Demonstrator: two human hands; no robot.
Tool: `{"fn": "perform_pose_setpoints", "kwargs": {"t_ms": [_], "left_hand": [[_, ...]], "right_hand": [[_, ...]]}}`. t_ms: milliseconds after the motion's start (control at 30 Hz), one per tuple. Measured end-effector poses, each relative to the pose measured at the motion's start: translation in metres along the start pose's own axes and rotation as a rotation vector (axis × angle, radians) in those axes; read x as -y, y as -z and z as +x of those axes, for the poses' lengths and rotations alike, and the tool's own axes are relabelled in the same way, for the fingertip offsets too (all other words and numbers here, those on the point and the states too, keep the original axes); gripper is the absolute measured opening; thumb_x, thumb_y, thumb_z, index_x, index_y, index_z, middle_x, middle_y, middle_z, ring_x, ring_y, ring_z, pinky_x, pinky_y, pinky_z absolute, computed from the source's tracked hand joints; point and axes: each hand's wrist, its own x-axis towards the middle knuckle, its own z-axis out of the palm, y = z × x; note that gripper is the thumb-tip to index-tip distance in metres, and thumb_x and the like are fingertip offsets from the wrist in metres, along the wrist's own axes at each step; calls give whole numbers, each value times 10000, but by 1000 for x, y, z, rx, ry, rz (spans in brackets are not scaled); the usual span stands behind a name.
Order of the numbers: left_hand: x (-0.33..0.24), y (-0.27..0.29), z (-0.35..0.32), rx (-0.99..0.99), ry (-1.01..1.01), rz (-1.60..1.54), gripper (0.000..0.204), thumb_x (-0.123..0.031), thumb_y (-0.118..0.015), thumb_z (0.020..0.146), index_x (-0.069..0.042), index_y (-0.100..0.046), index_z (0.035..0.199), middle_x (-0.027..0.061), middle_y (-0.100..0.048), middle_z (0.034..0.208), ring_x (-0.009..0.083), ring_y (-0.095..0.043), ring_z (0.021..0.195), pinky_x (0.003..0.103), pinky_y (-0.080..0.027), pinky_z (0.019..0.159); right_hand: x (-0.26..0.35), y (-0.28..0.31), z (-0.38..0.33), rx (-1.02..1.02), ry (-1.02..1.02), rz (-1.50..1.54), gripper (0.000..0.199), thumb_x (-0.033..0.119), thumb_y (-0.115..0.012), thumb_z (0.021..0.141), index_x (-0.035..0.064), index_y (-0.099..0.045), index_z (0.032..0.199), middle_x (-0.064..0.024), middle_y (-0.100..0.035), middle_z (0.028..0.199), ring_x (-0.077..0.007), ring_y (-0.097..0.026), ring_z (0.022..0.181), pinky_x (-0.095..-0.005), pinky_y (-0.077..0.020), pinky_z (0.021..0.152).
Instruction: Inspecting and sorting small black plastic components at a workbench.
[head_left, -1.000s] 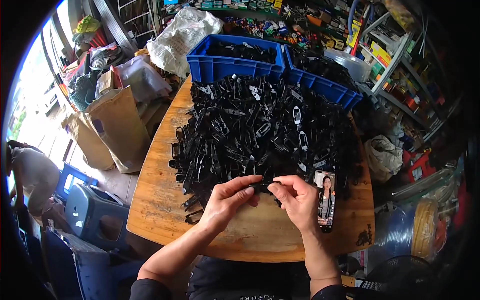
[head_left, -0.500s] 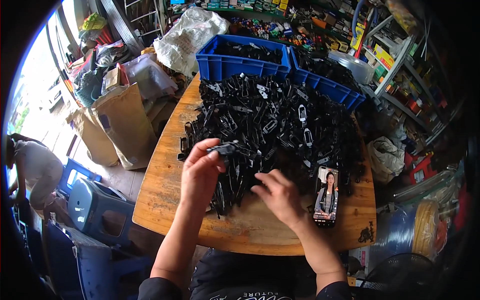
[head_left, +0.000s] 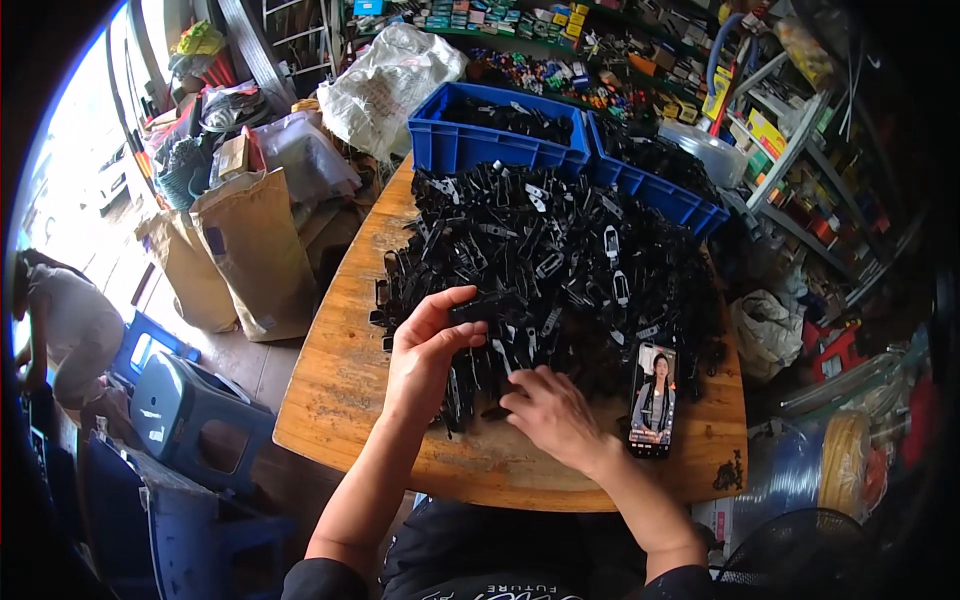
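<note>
A broad heap of black plastic clip-like parts (head_left: pixel 480 225), some with silver metal pieces, covers the middle of the wooden table (head_left: pixel 345 380). My left hand (head_left: pixel 428 350) is raised over the near left of the heap, thumb and fingers closed on a dark black plastic part (head_left: pixel 492 306). To its right and lower, my right hand (head_left: pixel 552 412) is at the heap's near edge, fingers bent and bunched. Its fingertips are close to some dark pieces, and whether they grip one cannot be made out. A phone (head_left: pixel 652 400) with a lit screen lies right of that hand.
Two blue crates (head_left: pixel 500 150) of black parts stand behind the heap. Paper sacks (head_left: pixel 255 255) and a blue stool (head_left: pixel 175 410) are on the left, where a person (head_left: pixel 70 325) bends down. Shelving (head_left: pixel 790 170) and coiled tubing (head_left: pixel 845 460) line the right side.
My left hand, still holding the black part, has shifted slightly right in the picture. My right hand's fingers have drawn closer together at the heap's edge. The whole view has shifted a little.
</note>
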Motion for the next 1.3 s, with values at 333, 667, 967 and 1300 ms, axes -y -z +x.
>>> {"fn": "perform_pose_setpoints", "kwargs": {"t_ms": [333, 667, 967, 1300], "left_hand": [[-3, 1, -2, -32, -11, 10, 343, 42, -546, 813, -4, -563, 1153, 71, -634, 974, 124, -613, 848, 250, -490, 788], [0, 2, -1, -33, -8, -12, 329, 51, -526, 815, 4, -562, 1139, 68, -632, 940, 126, -611, 834, 258, -491, 778], [4, 0, -1, -1, 61, 69, 322, 21, -531, 823, -7, -567, 1142, 55, -630, 933, 117, -611, 834, 256, -489, 785], [3, -1, -2, -13, 74, 123, 354, 6, -534, 813, -6, -561, 1166, 73, -640, 949, 132, -621, 854, 261, -491, 798]], "right_hand": [[-41, 26, 31, -241, -116, 56, 212, 20, -660, 756, 12, -636, 966, -94, -608, 939, -264, -546, 879, -346, -467, 787], [-77, 34, 26, -60, -286, 135, 109, 60, -637, 757, 31, -620, 862, -103, -605, 844, -283, -552, 833, -361, -451, 753], [-80, 16, 27, 30, -388, 264, 217, 150, -682, 769, 20, -616, 929, -106, -609, 905, -267, -553, 865, -343, -455, 772], [-69, 7, 37, -139, -252, 217, 330, 112, -728, 730, 44, -598, 1026, -58, -612, 939, -223, -545, 923, -335, -442, 830]]}}
